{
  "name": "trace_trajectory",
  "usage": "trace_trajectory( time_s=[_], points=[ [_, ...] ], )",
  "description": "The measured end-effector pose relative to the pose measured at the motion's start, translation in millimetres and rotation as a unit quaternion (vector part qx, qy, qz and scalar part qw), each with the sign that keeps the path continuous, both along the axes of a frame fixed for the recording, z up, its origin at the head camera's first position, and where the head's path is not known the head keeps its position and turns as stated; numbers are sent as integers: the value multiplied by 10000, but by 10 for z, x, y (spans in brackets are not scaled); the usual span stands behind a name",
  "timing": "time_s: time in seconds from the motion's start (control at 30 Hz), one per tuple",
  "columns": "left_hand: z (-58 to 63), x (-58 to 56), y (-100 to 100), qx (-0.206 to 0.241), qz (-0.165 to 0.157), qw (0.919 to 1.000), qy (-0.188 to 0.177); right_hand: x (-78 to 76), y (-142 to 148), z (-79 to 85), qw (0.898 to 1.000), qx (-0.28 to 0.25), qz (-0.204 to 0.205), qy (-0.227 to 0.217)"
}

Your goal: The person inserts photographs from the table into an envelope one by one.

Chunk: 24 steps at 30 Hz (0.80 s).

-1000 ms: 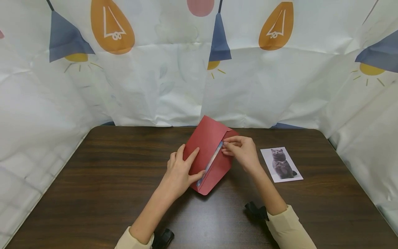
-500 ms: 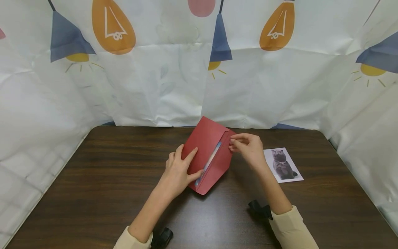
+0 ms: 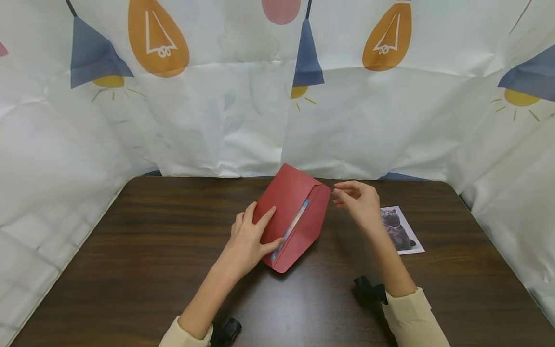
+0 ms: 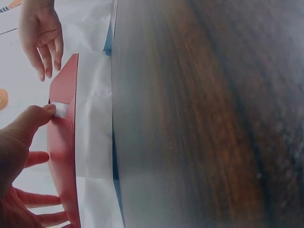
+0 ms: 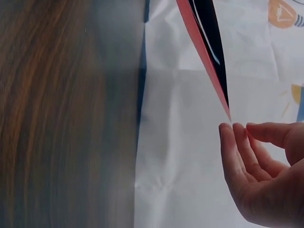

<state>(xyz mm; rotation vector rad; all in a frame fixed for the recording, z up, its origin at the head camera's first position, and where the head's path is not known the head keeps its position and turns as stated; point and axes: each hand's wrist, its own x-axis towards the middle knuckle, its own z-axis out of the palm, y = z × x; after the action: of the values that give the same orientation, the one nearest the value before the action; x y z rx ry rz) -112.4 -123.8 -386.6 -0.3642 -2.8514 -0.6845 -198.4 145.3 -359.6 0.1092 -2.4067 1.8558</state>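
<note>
A red envelope lies slanted at the middle of the table, its flap folded out to the right. Inside the opening shows a pale blue-and-white strip of something flat; the rest of it is hidden. My left hand rests on the envelope with spread, mostly straight fingers, its thumb touching the edge of the opening. My right hand hovers just off the envelope's upper right corner, thumb and fingertips close together and nothing between them. In the right wrist view, a small gap separates its fingertips from the red tip.
A photo card of a grey cat lies on the dark wooden table, partly covered by the right forearm. A white printed cloth hangs behind the table. Black wrist cameras sit under both wrists.
My right hand has moved right and slightly away from the opening, off the flap's corner, and now overlaps the cat card more. The left hand and envelope have barely shifted.
</note>
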Motion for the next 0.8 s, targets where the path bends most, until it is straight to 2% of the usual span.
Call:
trace_trajectory(
  time_s=[0.3, 0.57, 0.8],
  points=[
    [24, -3, -11, 22, 34, 9999, -120, -52, 199, 19, 9962, 789, -281, 229],
    [41, -2, -23, 59, -20, 10000, -63, -85, 393, 13, 9857, 1514, -473, 575],
    [52, -1, -41, 125, -57, 9999, -25, -81, 527, 8, 9773, 1978, -492, 577]
  ],
)
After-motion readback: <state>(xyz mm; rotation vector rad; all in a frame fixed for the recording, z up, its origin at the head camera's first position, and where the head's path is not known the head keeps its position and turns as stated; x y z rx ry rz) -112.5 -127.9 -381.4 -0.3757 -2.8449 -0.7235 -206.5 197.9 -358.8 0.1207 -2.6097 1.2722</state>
